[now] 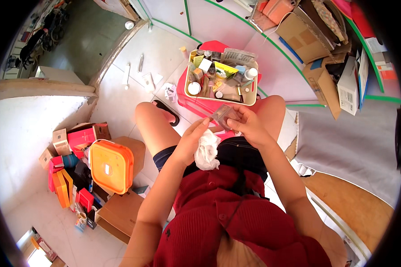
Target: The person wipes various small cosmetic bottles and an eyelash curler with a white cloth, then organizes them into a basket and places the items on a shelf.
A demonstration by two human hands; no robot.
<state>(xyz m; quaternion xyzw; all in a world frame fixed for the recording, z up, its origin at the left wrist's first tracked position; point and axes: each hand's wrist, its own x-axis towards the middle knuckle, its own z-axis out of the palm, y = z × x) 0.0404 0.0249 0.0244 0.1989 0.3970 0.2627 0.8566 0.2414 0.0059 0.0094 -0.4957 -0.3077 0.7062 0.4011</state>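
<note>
Both my hands are raised over my lap, between my knees. My right hand (250, 127) grips a small, flat, see-through case (223, 116), its fingers closed round the right edge. My left hand (189, 143) pinches the case's lower left edge and also has a crumpled white tissue (206, 152) hanging from its palm. What the case holds is too small to make out. Just beyond the hands, a cream plastic basket (252, 99) is packed with small bottles, jars, tubes and boxes.
The basket rests on a red stool-like support (185, 101). Tubes (127, 76) and packets (170, 91) lie on the tiles to its left. At the left stand an orange-lidded bucket (111, 165), a cardboard box (120, 213) and several small boxes. Shelves with cartons (348, 86) rise at the right.
</note>
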